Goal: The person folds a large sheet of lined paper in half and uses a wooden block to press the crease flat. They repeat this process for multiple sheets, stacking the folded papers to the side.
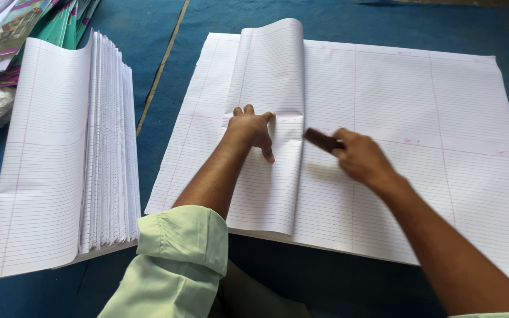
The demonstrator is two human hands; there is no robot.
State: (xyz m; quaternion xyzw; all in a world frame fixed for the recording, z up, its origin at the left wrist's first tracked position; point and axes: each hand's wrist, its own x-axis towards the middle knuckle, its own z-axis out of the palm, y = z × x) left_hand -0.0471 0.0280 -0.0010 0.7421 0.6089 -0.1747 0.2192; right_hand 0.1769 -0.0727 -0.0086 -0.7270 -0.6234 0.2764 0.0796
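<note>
Under left hand (252, 127), folded ruled sheet (269, 118)

The scene is bright and evenly lit by soft daylight, with no single hard source to be made out. The large white sheet of ruled paper (419, 135) reads almost overexposed toward twelve o'clock, yet its fine blue lines stay legible. Shadows are faint: a soft grey one lies under the curled folded flap of paper (269, 70), and a thin one beneath the right hand (362, 156). That hand and the small dark brown block (320, 139) it grips are smeared by motion blur. The left hand (251, 128) is sharp. The stack of folded ruled sheets (110, 147) at nine o'clock bows outward from wide-angle distortion.
</note>
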